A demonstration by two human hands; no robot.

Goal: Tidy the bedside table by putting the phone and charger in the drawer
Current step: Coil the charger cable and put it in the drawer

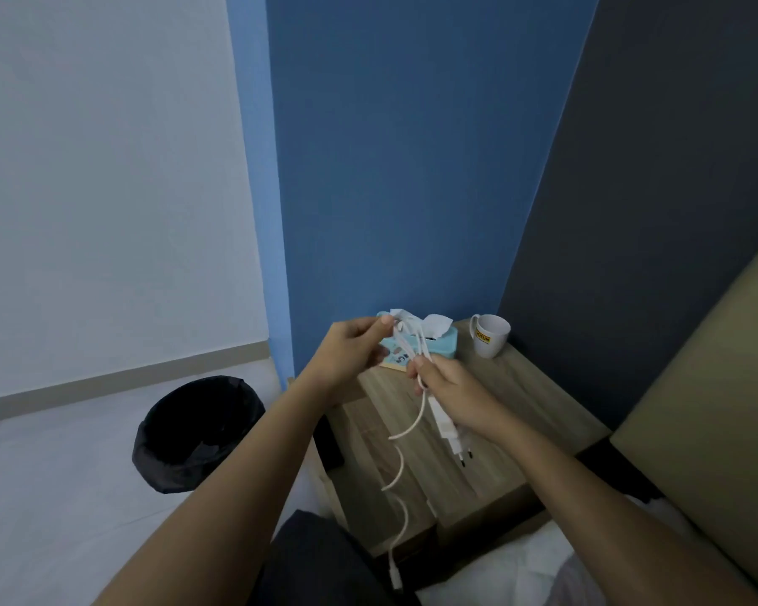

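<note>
I hold a white charger above the wooden bedside table [513,413]. My right hand [451,391] grips the charger's plug block [449,435], whose prongs point down and toward me. My left hand [351,352] pinches loops of the white cable [401,470] near the top. The cable's free end dangles in waves down past the table's front, ending in a connector. A dark slab [329,443] at the table's left edge, partly hidden behind my left forearm, may be the phone. No open drawer is visible.
A light-blue tissue box [438,343] and a white mug [491,336] stand at the back of the table by the blue wall. A black bin [193,435] sits on the floor to the left. A bed with a headboard [718,430] is at the right.
</note>
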